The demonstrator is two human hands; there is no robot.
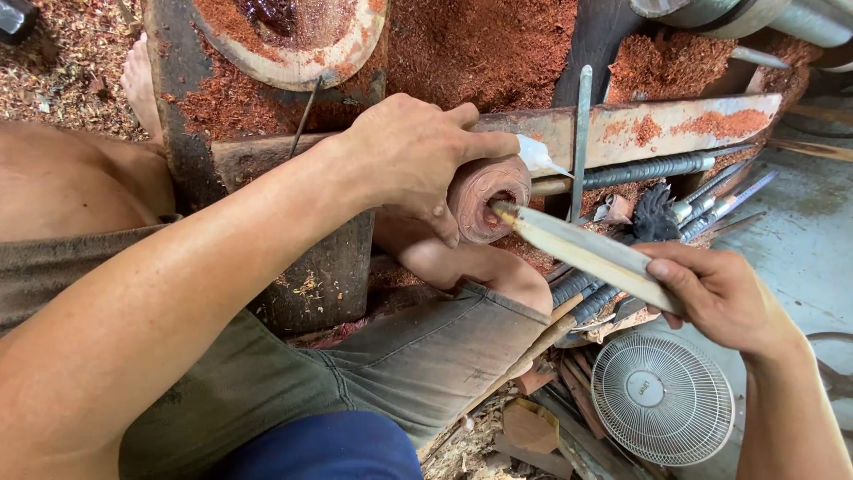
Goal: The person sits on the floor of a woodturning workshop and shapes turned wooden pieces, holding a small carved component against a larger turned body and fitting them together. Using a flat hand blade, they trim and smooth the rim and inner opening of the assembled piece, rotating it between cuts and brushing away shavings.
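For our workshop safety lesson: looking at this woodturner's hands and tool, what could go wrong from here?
1. The left hand grips the wooden cup right beside the chisel tip; a slip could cut the fingers.
2. The right hand holds the chisel far back, so a catch might wrench it loose.

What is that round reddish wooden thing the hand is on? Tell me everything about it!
The round wooden piece looks like a small reddish-brown cup lying sideways, its hollow mouth facing right. Faint ring lines circle the rim. The left hand lies over its top, fingers curling around it. The right hand holds a long flat tool whose tip sits in the opening. Red sawdust lies behind it.
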